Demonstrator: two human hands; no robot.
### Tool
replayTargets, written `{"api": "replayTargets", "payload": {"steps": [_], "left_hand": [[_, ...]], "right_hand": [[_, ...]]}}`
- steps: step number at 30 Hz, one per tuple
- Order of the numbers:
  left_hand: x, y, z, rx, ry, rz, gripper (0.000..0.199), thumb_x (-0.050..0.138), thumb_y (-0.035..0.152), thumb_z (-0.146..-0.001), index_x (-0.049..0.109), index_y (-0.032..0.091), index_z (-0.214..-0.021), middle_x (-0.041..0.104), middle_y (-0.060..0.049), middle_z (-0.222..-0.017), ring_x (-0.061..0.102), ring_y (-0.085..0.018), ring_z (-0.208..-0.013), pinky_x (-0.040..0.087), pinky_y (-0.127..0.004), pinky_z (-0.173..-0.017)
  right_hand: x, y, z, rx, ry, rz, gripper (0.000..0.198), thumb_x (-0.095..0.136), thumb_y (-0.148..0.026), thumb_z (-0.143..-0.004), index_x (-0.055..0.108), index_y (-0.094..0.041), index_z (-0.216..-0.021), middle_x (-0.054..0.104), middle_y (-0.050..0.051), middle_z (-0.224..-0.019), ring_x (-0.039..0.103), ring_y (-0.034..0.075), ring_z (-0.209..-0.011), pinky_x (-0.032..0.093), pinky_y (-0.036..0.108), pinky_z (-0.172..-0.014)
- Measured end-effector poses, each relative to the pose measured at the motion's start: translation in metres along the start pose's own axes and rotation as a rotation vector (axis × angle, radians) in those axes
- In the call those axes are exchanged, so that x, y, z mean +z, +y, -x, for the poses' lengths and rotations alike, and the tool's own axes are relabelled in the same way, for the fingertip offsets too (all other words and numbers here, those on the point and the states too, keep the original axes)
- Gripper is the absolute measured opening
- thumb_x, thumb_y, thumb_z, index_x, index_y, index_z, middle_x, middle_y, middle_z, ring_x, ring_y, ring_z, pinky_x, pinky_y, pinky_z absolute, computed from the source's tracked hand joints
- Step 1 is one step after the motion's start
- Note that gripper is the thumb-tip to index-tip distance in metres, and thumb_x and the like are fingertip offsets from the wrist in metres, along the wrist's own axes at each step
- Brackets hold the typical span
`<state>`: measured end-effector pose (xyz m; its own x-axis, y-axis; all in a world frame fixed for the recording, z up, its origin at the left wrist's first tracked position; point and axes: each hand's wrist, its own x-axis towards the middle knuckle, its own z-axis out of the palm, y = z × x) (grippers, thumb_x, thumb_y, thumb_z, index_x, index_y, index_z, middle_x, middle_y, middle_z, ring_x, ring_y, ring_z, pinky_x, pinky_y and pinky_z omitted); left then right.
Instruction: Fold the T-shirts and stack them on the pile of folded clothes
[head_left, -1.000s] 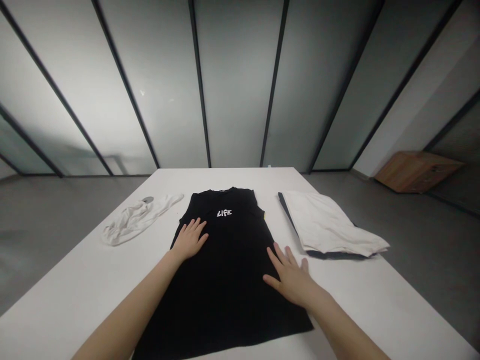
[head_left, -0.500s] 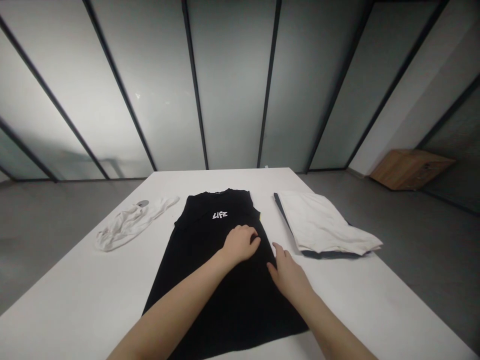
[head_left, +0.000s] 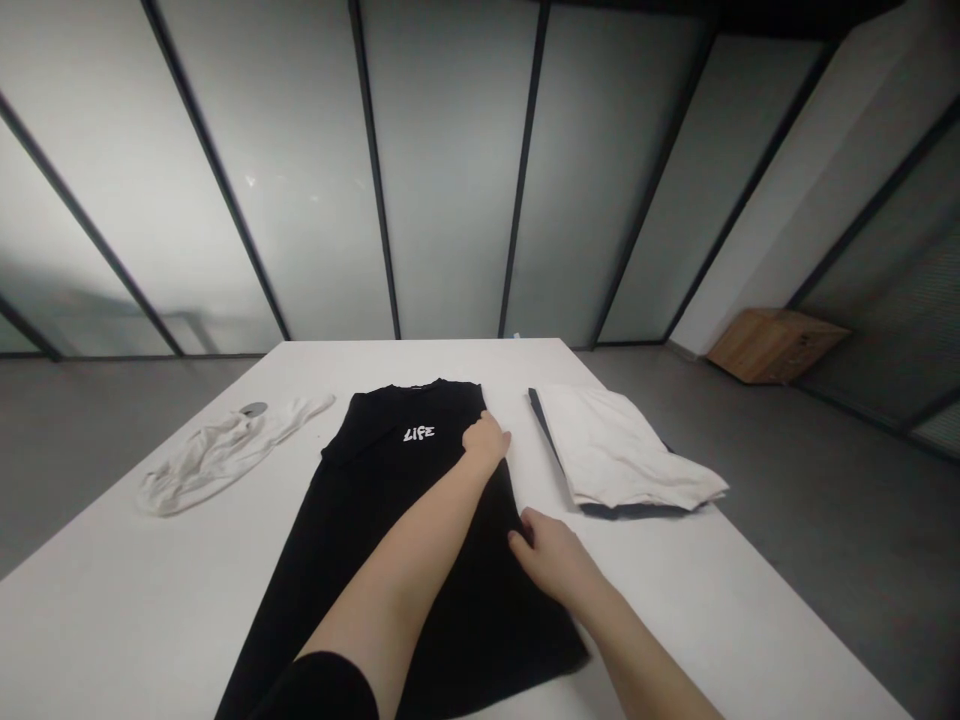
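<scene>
Your left hand (head_left: 484,440) reaches across the black shirt (head_left: 367,480) to its right edge, just below the shoulder; the fingers curl in, but you cannot tell from here whether they grip the cloth. Your right hand (head_left: 556,555) is nearer you on that same edge, thumb and forefinger clamped on the fabric. The shirt lies flat in the middle of the white table (head_left: 172,620), collar at the far end, white lettering (head_left: 418,434) on its chest. To your right, apart from the shirt, a folded white cloth (head_left: 622,450) lies on a dark cloth (head_left: 637,511). To your left is a crumpled white cloth (head_left: 206,462), with a grey disc (head_left: 255,409) by its far side. Beyond the table stand frosted panels (head_left: 450,170).
</scene>
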<state>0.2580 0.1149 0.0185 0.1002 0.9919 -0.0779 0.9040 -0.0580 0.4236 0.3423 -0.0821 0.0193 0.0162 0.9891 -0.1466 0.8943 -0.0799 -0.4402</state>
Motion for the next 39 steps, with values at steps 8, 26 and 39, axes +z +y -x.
{"api": "replayTargets", "payload": {"steps": [8, 26, 39], "left_hand": [[-0.005, -0.021, -0.025, -0.031, -0.018, 0.272, 0.02, 0.066, 0.022, -0.09, 0.071, 0.011, -0.107, 0.074, -0.026, -0.122, 0.071, -0.034, -0.117, 0.055, -0.039, -0.094], [-0.06, -0.165, -0.026, -0.113, 0.059, 0.793, 0.016, 0.064, 0.015, -0.089, 0.051, 0.022, -0.095, 0.056, 0.005, -0.07, 0.061, -0.011, -0.058, 0.053, -0.022, -0.057], [-0.068, -0.182, -0.019, 0.173, 0.162, 0.398, 0.027, 0.054, 0.012, -0.094, 0.073, 0.02, -0.11, 0.077, -0.005, -0.098, 0.071, -0.02, -0.088, 0.055, -0.032, -0.089]], "right_hand": [[-0.002, -0.009, 0.013, -0.042, -0.203, -0.379, 0.031, 0.063, -0.024, -0.09, 0.06, -0.021, -0.121, 0.067, -0.002, -0.082, 0.06, 0.018, -0.074, 0.04, 0.029, -0.07], [0.015, -0.052, 0.042, -0.401, -0.349, -0.455, 0.058, 0.068, -0.018, -0.08, 0.071, -0.029, -0.137, 0.074, 0.005, -0.118, 0.068, 0.022, -0.104, 0.052, 0.032, -0.092], [0.031, -0.06, 0.039, -0.772, -0.425, -0.25, 0.033, 0.08, -0.03, -0.084, 0.079, -0.026, -0.117, 0.077, 0.003, -0.097, 0.066, 0.022, -0.097, 0.045, 0.033, -0.096]]}}
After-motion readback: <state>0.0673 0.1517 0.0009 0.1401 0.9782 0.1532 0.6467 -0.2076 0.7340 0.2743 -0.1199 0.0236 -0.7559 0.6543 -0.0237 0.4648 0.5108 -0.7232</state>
